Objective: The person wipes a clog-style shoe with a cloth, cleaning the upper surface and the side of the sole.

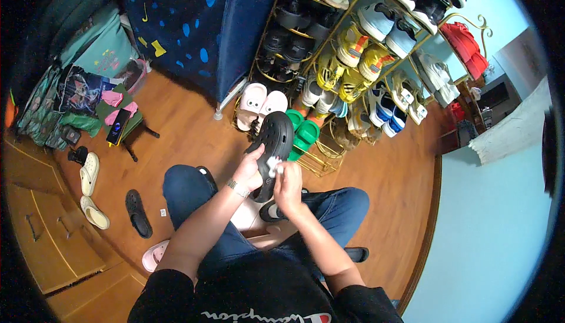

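The shoe rack (pixel 342 25) blocks beyond the black clog (pixel 279 139); rightward floor (pixel 391 190) opens.

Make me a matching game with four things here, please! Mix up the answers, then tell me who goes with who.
1. Big clog with holes
2. Phone
3. Slippers beside the pink pair
4. Spotted cloth

A. Green
B. Dark blue
C. In the left hand
D. On the stool

Pairs: 1-C, 2-D, 3-A, 4-B

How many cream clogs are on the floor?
2. One cream clog is on the wooden floor at left; the other lies just below it in the picture, near the drawers. More could be hidden.
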{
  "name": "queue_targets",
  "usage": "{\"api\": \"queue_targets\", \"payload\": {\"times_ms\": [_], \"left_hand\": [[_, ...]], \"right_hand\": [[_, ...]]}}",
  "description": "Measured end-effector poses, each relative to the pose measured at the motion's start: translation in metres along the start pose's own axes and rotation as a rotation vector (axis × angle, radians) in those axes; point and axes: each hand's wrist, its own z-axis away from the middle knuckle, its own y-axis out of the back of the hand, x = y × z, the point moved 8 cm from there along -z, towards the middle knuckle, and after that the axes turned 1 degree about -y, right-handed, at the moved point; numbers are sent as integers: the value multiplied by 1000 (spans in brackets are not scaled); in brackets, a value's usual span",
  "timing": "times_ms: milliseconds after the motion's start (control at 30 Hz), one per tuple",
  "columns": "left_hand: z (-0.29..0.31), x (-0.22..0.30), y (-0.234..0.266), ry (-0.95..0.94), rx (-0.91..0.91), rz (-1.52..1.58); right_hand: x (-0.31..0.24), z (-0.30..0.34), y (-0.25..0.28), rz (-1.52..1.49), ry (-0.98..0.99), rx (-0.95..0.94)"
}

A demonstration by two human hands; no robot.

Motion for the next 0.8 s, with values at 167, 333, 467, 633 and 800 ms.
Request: {"api": "queue_targets", "payload": {"times_ms": [167, 333, 467, 633, 800], "left_hand": [[-6, -6, 19, 96, -156, -19], [-5, -10, 6, 88, -81, -42], [-9, 0, 7, -4, 13, 55], [-5, -3, 18, -53, 37, -102], [13, -3, -3, -113, -9, -225]], "right_hand": [[12, -95, 16, 126, 57, 132], [45, -123, 5, 93, -10, -19], [-1, -52, -10, 37, 220, -112], [-22, 19, -3, -27, 46, -33], [5, -54, 24, 144, 67, 172]]}}
